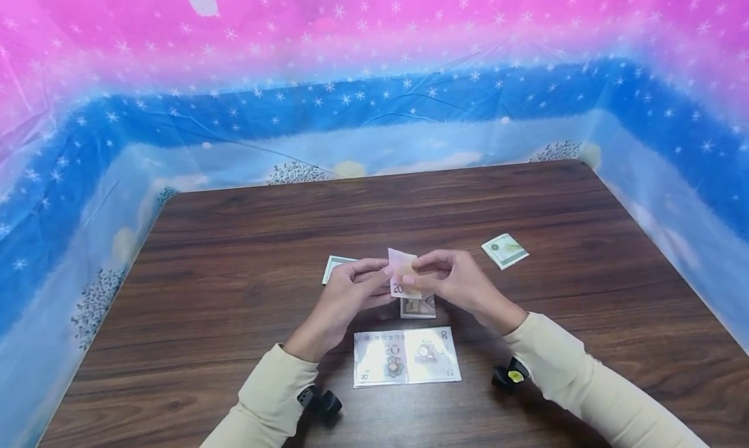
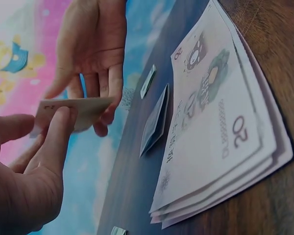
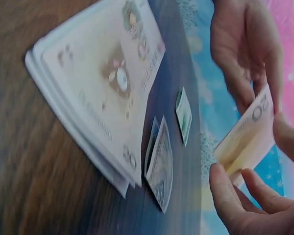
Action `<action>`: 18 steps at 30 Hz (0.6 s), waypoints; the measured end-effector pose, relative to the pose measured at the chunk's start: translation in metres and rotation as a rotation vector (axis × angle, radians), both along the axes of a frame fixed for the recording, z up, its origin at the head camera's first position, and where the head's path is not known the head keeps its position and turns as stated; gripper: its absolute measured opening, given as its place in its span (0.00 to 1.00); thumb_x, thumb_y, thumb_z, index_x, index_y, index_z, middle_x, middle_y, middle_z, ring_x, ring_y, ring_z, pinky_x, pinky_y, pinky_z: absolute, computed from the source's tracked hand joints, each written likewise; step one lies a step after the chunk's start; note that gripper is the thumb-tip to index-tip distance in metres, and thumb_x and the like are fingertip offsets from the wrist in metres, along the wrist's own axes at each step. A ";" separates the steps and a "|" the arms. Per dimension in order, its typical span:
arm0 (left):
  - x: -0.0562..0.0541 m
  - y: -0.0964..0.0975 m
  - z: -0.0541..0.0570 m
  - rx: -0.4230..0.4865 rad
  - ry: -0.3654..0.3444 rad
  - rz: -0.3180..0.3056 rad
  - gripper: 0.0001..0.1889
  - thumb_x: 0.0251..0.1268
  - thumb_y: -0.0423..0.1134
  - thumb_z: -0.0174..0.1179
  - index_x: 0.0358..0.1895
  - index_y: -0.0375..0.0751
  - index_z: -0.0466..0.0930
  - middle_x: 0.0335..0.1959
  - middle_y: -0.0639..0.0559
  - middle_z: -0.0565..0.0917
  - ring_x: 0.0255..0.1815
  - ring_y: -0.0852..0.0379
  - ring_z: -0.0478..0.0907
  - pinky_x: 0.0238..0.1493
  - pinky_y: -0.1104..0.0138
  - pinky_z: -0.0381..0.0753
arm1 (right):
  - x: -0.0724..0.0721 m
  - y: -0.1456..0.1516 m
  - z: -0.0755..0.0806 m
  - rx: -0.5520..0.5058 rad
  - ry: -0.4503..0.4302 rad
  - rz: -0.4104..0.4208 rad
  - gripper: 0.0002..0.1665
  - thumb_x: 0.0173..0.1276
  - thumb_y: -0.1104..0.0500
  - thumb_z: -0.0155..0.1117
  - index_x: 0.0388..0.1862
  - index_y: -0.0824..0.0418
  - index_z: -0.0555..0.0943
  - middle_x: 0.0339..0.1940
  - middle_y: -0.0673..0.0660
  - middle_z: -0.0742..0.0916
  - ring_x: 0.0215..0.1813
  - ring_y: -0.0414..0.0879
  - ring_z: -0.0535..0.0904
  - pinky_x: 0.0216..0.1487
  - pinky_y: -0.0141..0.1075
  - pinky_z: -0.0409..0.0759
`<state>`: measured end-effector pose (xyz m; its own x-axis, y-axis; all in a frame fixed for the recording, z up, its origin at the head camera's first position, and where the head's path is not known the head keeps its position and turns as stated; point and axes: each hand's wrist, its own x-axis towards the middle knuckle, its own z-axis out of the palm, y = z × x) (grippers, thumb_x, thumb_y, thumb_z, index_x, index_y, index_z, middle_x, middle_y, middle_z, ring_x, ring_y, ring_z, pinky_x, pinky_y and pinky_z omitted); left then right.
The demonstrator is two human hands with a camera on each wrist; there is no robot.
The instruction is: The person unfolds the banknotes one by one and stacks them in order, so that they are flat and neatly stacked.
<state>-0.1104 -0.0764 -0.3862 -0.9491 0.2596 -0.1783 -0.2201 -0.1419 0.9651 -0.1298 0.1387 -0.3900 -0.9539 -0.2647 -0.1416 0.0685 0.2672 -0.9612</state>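
Both hands hold one folded pinkish play banknote (image 1: pixel 400 266) marked 20, raised over the table. My left hand (image 1: pixel 358 284) pinches its left side between thumb and fingers; my right hand (image 1: pixel 462 282) pinches the right side. In the left wrist view the folded note (image 2: pixel 83 108) appears nearly edge-on, while its printed 20 shows on the note (image 3: pixel 252 129) in the right wrist view. Below the hands lies a brownish folded note (image 1: pixel 418 308), partly covered by them. Nearer me is a stack of pinkish 20 notes (image 1: pixel 380 360), lying flat with a crease across the middle.
A green folded note (image 1: pixel 506 250) lies to the right, beyond the right hand. Another greenish folded note (image 1: pixel 335 266) is partly hidden behind the left hand. The dark wooden table (image 1: pixel 234 259) is backed by a pink and blue snowflake cloth (image 1: pixel 351 90).
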 end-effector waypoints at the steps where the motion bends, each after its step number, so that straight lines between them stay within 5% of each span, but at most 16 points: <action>1: 0.000 0.001 0.000 0.010 0.006 -0.004 0.20 0.73 0.33 0.61 0.61 0.25 0.75 0.53 0.30 0.84 0.49 0.46 0.86 0.52 0.57 0.86 | 0.001 -0.001 0.000 -0.014 -0.015 0.012 0.30 0.60 0.51 0.80 0.56 0.66 0.82 0.50 0.60 0.88 0.49 0.49 0.87 0.50 0.39 0.85; 14: -0.004 0.006 -0.006 0.065 0.020 -0.036 0.19 0.72 0.34 0.63 0.59 0.27 0.76 0.56 0.27 0.81 0.47 0.50 0.86 0.55 0.56 0.85 | 0.006 -0.008 0.005 -0.148 -0.124 0.097 0.37 0.58 0.52 0.81 0.63 0.62 0.77 0.61 0.58 0.83 0.63 0.52 0.81 0.65 0.47 0.79; 18: -0.004 0.004 -0.005 0.039 0.023 -0.052 0.20 0.73 0.35 0.61 0.62 0.28 0.74 0.55 0.30 0.82 0.49 0.49 0.86 0.55 0.56 0.85 | 0.007 -0.005 0.007 -0.171 -0.153 0.109 0.36 0.60 0.53 0.79 0.64 0.62 0.76 0.59 0.60 0.84 0.60 0.52 0.81 0.65 0.52 0.78</action>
